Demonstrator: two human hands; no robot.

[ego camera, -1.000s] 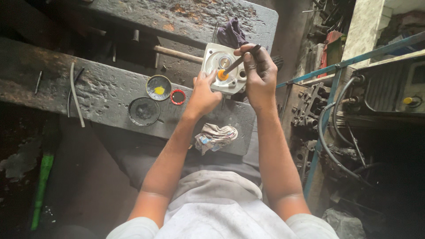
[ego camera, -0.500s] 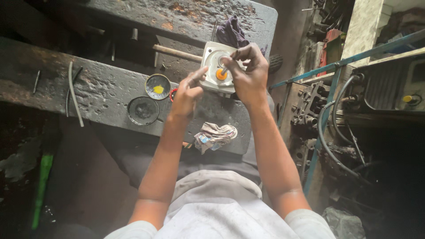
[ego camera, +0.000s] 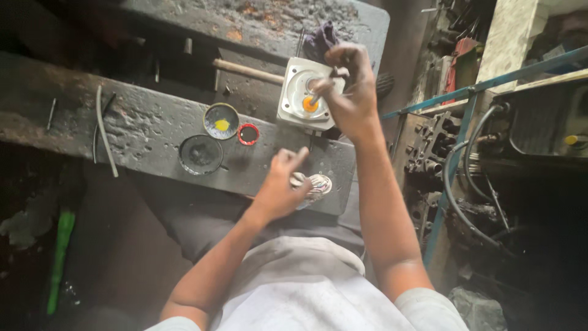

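My right hand (ego camera: pixel 348 86) is shut on a thin brush (ego camera: pixel 318 93) whose tip touches an orange spot at the centre of a square white metal housing (ego camera: pixel 294 87) on the grey workbench (ego camera: pixel 153 125). My left hand (ego camera: pixel 283 184) hovers near the bench's front edge with fingers loosely apart, holding nothing, just above a crumpled stained rag (ego camera: pixel 315 184). Left of the housing sit a small tin with yellow paint (ego camera: pixel 221 121), a red cap (ego camera: pixel 248 134) and a dark round lid (ego camera: pixel 200 154).
A wooden handle (ego camera: pixel 248 72) lies behind the housing, and a dark cloth (ego camera: pixel 318 41) sits at its far edge. A bent wire (ego camera: pixel 104 132) lies on the bench's left. A green-handled tool (ego camera: pixel 59 257) stands lower left. Hoses and machine parts (ego camera: pixel 465 165) crowd the right.
My left hand has left the housing and drawn back toward me, down to the rag at the bench's front edge. My right hand has stayed over the housing with the brush.
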